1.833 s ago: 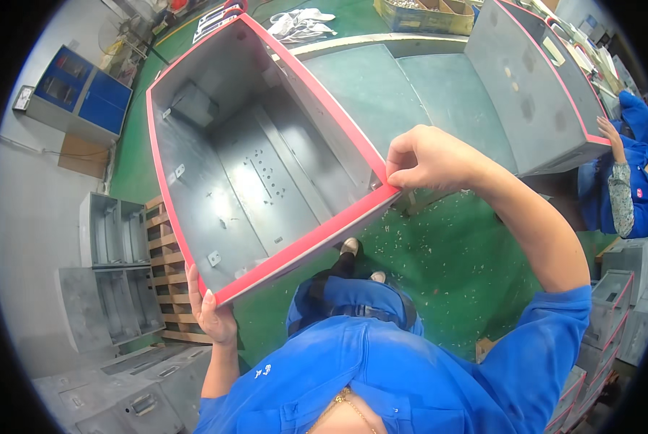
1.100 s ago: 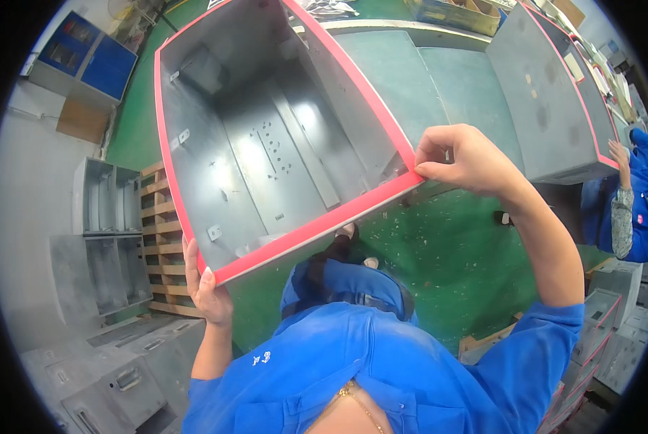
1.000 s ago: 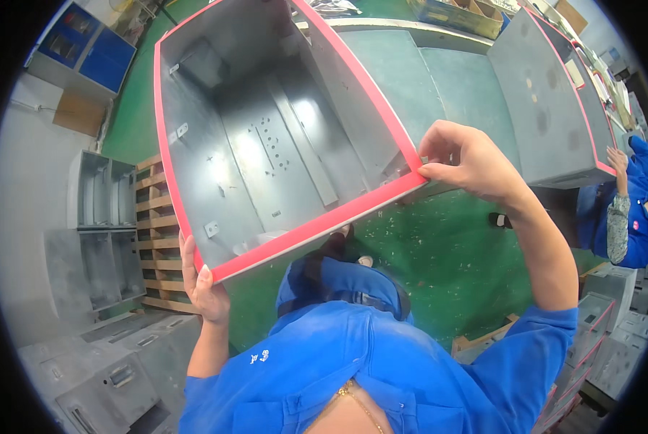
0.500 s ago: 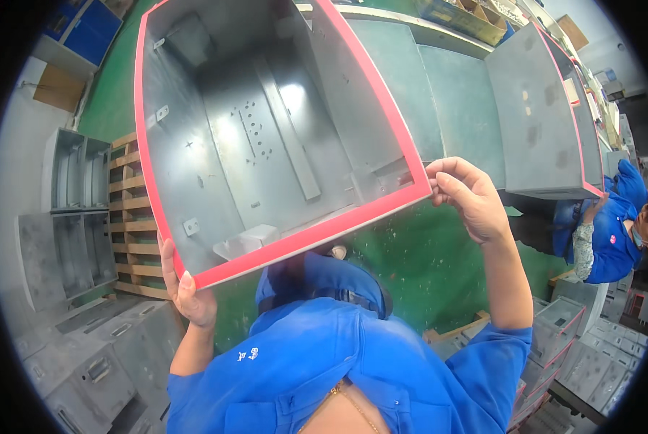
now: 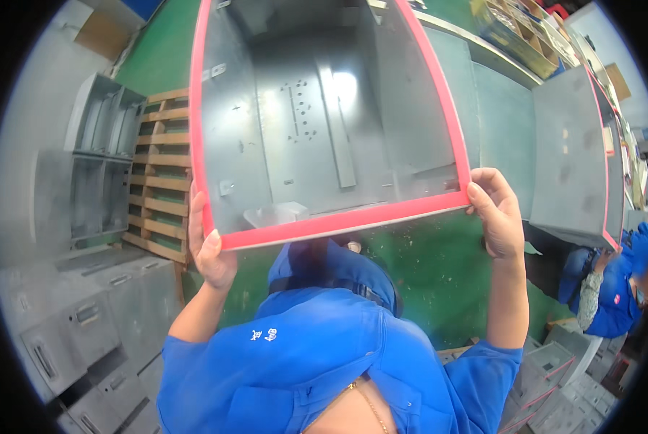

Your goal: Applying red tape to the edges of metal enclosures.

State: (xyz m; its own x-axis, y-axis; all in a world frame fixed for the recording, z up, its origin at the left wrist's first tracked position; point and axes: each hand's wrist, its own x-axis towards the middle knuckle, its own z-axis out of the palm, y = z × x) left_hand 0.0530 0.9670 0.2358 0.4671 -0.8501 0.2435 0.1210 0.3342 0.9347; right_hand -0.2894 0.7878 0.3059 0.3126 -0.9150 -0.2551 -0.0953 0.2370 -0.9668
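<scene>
A large open grey metal cabinet (image 5: 411, 108) is in front of me, its rim edged with pink-red strip (image 5: 345, 217). Small brackets, a row of punched holes and a long raised rail show inside it. My left hand (image 5: 214, 253) grips the near left corner, thumb on the red edging. At the near right corner my right hand (image 5: 499, 213) is closed on the rim, its thumb against the strip and its other fingers partly hidden. Inside, near the front left, lies a pale translucent piece (image 5: 274, 214) whose kind I cannot make out.
A wooden pallet (image 5: 161, 173) lies to the left, beside stacked grey metal housings (image 5: 99, 195). More grey cabinets (image 5: 85, 325) fill the lower left. Another red-edged cabinet (image 5: 570, 152) stands on the bench (image 5: 508, 123) at right, with a co-worker (image 5: 610, 289) in blue near it.
The cabinet has turned slightly and sits further right and higher in view. My right hand, earlier pinched beside the corner, now grips the rim. My left hand stays on its corner.
</scene>
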